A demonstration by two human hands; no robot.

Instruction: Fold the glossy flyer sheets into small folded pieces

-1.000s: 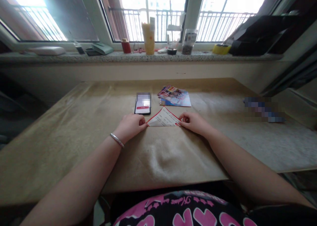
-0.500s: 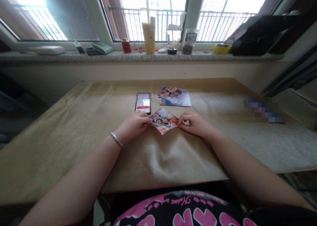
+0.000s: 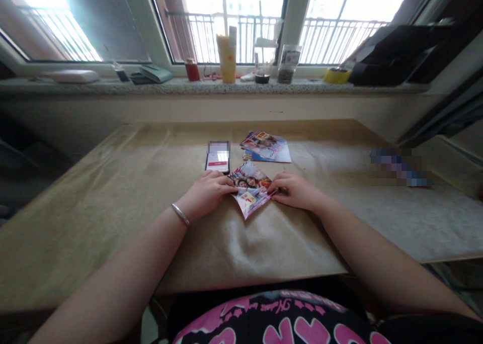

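A printed sheet of paper [image 3: 249,189] lies as a diamond on the table, one corner toward me, with a crease running across its middle. My left hand [image 3: 212,189] pinches its left corner between thumb and fingers. At the right corner, my right hand [image 3: 294,190] has its fingers closed on the paper's edge. A silver bangle [image 3: 180,214] circles my left wrist. Just beyond the left hand lies a phone [image 3: 218,158] with its screen lit. Behind the sheet rests a small pile of printed papers [image 3: 277,150].
A tan cover [image 3: 124,208] spreads over the table. Another printed item [image 3: 402,168], blurred, lies at the right. On the windowsill [image 3: 169,87] stand a yellow cup [image 3: 227,60], a red jar [image 3: 192,70], yellow tape [image 3: 337,75] and a black bag [image 3: 396,55].
The sheet's near half has come down toward me, so its near corner reaches lower and the crease shows. Both hands have shifted slightly inward along its side corners.
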